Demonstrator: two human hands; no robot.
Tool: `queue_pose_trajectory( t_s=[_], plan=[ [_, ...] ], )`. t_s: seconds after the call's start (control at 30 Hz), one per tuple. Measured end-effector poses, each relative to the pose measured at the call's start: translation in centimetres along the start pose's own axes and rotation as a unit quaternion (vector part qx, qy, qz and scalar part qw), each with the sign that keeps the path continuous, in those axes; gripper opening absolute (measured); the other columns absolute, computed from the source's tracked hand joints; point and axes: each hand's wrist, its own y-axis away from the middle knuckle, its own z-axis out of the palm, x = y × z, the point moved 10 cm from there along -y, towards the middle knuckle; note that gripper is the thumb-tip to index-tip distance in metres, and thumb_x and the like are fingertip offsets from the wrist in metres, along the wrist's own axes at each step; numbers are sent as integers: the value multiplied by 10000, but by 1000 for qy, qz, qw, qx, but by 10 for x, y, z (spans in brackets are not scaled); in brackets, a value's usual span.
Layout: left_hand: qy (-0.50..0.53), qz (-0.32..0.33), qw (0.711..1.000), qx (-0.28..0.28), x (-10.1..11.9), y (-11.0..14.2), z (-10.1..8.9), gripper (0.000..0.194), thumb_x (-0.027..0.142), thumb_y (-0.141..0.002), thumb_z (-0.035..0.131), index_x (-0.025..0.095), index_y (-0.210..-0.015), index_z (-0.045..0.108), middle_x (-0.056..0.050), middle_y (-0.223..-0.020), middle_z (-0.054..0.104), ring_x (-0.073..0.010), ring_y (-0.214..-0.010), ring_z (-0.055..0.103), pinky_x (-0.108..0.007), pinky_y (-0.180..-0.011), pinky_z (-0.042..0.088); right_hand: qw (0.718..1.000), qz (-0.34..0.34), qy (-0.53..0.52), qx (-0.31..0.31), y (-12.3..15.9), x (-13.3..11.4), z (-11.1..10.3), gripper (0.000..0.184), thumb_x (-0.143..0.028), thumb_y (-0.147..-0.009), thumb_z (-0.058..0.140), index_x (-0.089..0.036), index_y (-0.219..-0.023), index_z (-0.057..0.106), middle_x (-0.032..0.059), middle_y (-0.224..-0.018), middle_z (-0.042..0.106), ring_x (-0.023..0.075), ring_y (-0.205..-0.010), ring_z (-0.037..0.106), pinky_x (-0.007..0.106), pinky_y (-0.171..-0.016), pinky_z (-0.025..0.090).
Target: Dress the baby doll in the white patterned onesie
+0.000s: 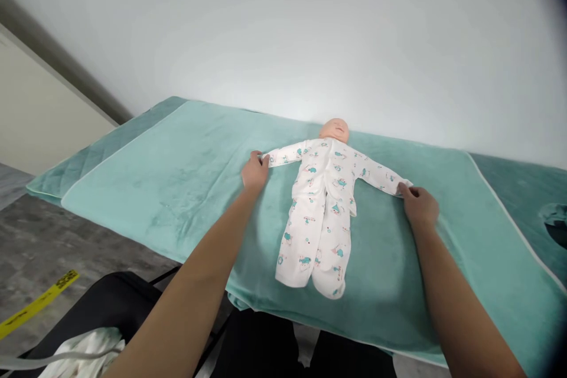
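i'm spreading the sleeves of the doll's sleepsuit (321, 207) flat, mid-bed (186, 189); my left hand (254, 172) and right hand (420, 205) each pinch a cuff in a closed grip. next, i judge, comes smoothing them evenly outward

The setting is a treatment or care-training room, not a home. Evidence: a padded massage-type table (133, 130) with quilted teal upholstery and a face opening (556, 227) at its right end, covered by a teal towel (199, 177). A baby manikin (325, 201) in a printed white sleepsuit lies face-up on the towel, the kind used for infant-care practice. The wall (310, 29) behind is plain and white, without decoration. The floor (53, 242) is grey, stone-patterned, with a strip of yellow marking tape (38, 302) fixed to it.
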Motion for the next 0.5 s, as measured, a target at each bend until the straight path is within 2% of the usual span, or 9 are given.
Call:
queue_pose_trajectory(
  t_s=[0.17,0.33,0.5],
  plan=[
    [-16,40,999,19,7,-10,3,234,351,-1006,388,240,-1134,549,-98,-996,728,-272,-924,681,-345,-763,440,995,-43,-64,69,-18,-14,2,321,-452,-917,548,-155,-958,663,145,-925,677,240,-800,545,373,-749,349],
    [7,24,997,70,7,-18,-6,220,324,-1013,368,238,-1135,530,-88,-999,704,-255,-925,669,-330,-753,439,992,-20,-87,87,-34,-23,2,227,-402,-948,505,-193,-957,592,129,-919,634,207,-753,482,373,-710,316],
    [22,11,994,106,9,-31,-11,262,332,-1027,322,222,-1154,523,-101,-1056,683,-265,-983,647,-355,-809,446,989,11,-115,96,-37,-25,-1,150,-363,-958,491,-217,-945,523,93,-907,595,214,-798,499,371,-753,340]
  ],
)
